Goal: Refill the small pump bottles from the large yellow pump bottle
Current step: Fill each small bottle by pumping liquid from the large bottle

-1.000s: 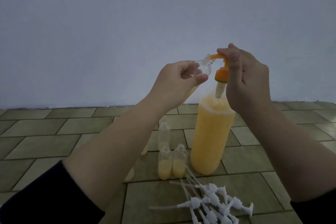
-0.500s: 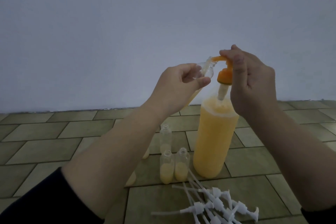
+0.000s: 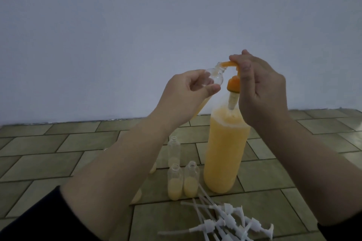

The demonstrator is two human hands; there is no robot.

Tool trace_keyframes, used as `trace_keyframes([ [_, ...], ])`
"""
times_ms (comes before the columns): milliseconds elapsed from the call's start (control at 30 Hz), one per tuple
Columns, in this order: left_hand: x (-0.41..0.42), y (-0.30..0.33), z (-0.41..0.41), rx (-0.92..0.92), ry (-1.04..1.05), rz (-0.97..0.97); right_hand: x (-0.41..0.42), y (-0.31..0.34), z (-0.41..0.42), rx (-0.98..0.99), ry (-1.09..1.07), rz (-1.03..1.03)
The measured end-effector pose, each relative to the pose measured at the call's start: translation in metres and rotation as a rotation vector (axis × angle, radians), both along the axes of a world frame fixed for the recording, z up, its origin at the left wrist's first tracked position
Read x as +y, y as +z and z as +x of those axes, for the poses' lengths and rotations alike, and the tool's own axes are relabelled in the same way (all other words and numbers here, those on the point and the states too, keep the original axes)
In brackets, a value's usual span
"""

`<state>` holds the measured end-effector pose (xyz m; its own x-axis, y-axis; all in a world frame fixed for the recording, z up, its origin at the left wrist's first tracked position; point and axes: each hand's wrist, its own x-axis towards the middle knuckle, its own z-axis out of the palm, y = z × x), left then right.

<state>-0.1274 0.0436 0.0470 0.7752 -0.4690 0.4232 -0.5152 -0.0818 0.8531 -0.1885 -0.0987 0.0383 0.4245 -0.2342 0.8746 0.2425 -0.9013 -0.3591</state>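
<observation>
A large bottle (image 3: 225, 152) of yellow liquid stands on the tiled floor. Its orange pump head (image 3: 233, 82) is raised, with the spout pointing left. My right hand (image 3: 262, 92) grips the pump, a fingertip resting on top of it. My left hand (image 3: 188, 96) holds a small clear bottle (image 3: 78, 77) tilted, its open neck right at the spout tip. Three small uncapped bottles stand left of the big one: two partly filled, front left (image 3: 174, 184) and front right (image 3: 191, 181), and one (image 3: 174, 151) behind them that looks nearly empty.
A heap of white pump tops with long dip tubes (image 3: 227, 221) lies on the tiles in front of the large bottle. A plain pale wall (image 3: 137, 25) rises just behind the tiled floor (image 3: 58, 152).
The pump head has risen higher above the large bottle, showing more of its stem. Both hands and the small bottle have shifted slightly with it.
</observation>
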Motion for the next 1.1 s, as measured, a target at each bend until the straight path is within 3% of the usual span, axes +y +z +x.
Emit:
trace_keyframes([
  [200, 0.0, 0.0, -0.002, 0.002, 0.015, 0.002, 0.0, 0.007, -0.006, 0.046, 0.029, -0.065],
  [1100, 0.002, -0.004, -0.001, -0.016, 0.025, 0.036, 0.004, -0.007, 0.004, 0.011, -0.009, 0.014],
])
